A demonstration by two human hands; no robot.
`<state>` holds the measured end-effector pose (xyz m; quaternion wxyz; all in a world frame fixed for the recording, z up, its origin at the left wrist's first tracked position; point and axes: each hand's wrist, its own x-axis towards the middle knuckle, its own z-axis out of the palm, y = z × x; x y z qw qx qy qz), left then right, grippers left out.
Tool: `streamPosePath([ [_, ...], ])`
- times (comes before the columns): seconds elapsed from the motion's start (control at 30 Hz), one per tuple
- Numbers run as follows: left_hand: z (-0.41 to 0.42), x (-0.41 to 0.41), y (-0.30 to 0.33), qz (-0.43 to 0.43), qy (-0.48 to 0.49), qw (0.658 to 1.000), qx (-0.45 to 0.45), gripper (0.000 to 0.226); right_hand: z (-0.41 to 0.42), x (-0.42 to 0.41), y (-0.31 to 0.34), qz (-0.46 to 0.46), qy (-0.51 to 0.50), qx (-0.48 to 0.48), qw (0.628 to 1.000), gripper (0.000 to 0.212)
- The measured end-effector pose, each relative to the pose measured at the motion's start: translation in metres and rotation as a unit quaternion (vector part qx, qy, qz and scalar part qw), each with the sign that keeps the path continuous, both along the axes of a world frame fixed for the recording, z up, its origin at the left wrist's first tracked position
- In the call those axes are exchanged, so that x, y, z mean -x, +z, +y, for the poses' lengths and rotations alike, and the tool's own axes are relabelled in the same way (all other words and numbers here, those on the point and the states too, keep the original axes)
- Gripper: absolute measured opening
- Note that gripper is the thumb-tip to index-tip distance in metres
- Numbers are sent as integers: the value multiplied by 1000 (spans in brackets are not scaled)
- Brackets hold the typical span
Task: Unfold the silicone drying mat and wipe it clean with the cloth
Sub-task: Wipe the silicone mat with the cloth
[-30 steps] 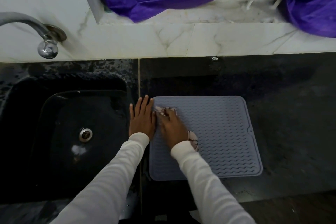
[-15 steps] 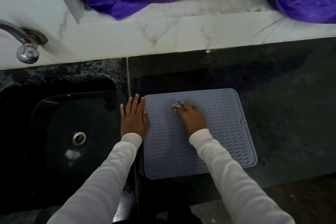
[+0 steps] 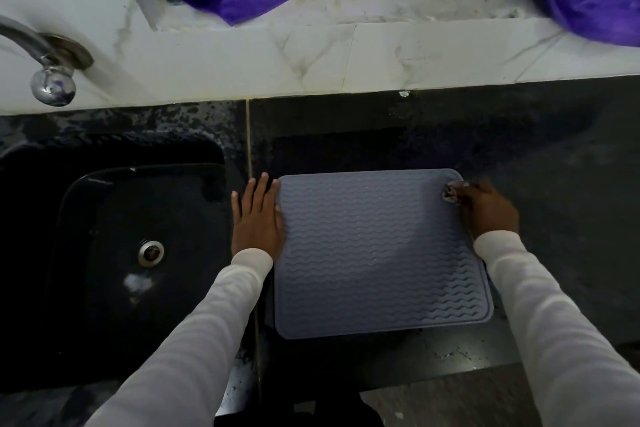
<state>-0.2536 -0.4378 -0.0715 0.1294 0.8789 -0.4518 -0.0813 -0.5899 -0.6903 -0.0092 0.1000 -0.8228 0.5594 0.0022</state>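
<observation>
Mat [image 3: 377, 253] unfolded, wiping under way.
Right hand [image 3: 490, 210] clutches the cloth [image 3: 450, 191] at the far right corner; open left hand [image 3: 258, 218] pins the opposite edge; remaining dirt seemingly undiscernible.

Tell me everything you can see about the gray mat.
The mat is blue-gray, rectangular with rounded corners and a raised rim, covered in wavy ridges; it looks like soft silicone. It lies unfolded and flat on the dark counter, right of the sink. The left hand presses its left edge; the right hand holds a cloth at its far right corner.
</observation>
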Motion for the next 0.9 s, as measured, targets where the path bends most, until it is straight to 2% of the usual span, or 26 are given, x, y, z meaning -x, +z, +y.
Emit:
streamPosePath([
  [0.1, 0, 0, 0, 5, 1, 1000, 3, 52, 4, 2, -11, -48, -32, -5, 998, 33],
  [0.2, 0, 0, 0, 7, -1, 1000, 1, 52, 4, 0, -12, -62, -66, -33, 995, 27],
  [0.33, 0, -1, 0, 9, 3, 1000, 8, 52, 2, -19, -5, -62, -43, -27, 997, 23],
  [0.47, 1, 0, 1, 6, -1, 1000, 9, 52, 42, -85, 7, -124, 47, -57, 989, 33],
  [0.57, 1, -1, 2, 13, 1, 1000, 8, 53, 99, -150, 14, -183, 146, -98, 967, 39],
  [0.63, 1, -1, 4, 10, -3, 1000, 3, 54, 139, -188, 8, -151, 183, -127, 963, 38],
  [0.73, 0, -2, 5, 13, -5, 1000, -2, 61, 173, -208, -6, -19, 187, -119, 975, 54],
  [0.77, 1, -3, 4, 11, -6, 1000, -4, 61, 174, -206, -8, -6, 183, -118, 976, 56],
  [0.9, 1, -6, 0, 23, -8, 1000, -4, 62, 167, -194, -1, -86, 164, -155, 970, 51],
])
